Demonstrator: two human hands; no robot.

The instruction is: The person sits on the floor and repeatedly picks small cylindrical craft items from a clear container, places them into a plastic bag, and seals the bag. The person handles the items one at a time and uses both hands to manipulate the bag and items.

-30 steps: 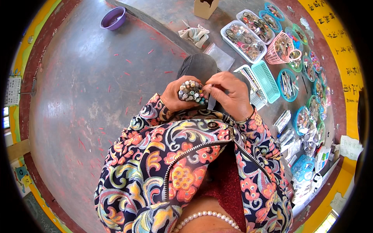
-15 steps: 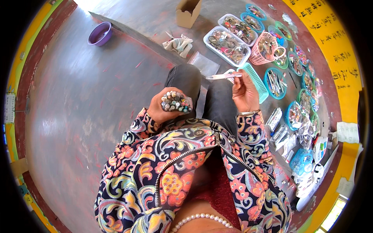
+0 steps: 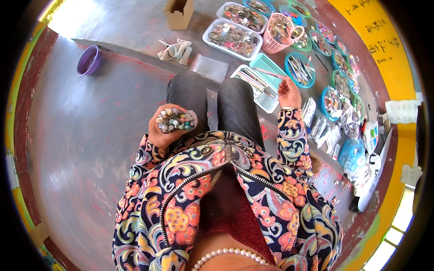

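My left hand (image 3: pixel 158 134) is wrapped round a thick bundle of pens (image 3: pixel 175 120), their ends of several colours facing up, in front of my left knee. Out to the right, my right hand (image 3: pixel 290 94) pinches one slim pinkish pen (image 3: pixel 270 72) between thumb and fingers. The pen points left over a teal plastic basket (image 3: pixel 261 61). Right beside that stands a white plastic basket (image 3: pixel 270 105), with several pens (image 3: pixel 253 81) lying in it. The lower ends of the bundle are hidden by my hand.
Two white tubs (image 3: pixel 256 54) of small goods, a pink basket (image 3: pixel 270 44) and a blue round basket (image 3: pixel 288 74) of slim items stand beyond. Several more baskets and packets line the right. Left of them lie a clear bag (image 3: pixel 209 67), cloth (image 3: pixel 176 52), cardboard box (image 3: pixel 179 20) and purple basin (image 3: pixel 89 61).
The view has swung right, so the scene sits further left. My right hand has moved out over the baskets with the pen. My left hand keeps the bundle.
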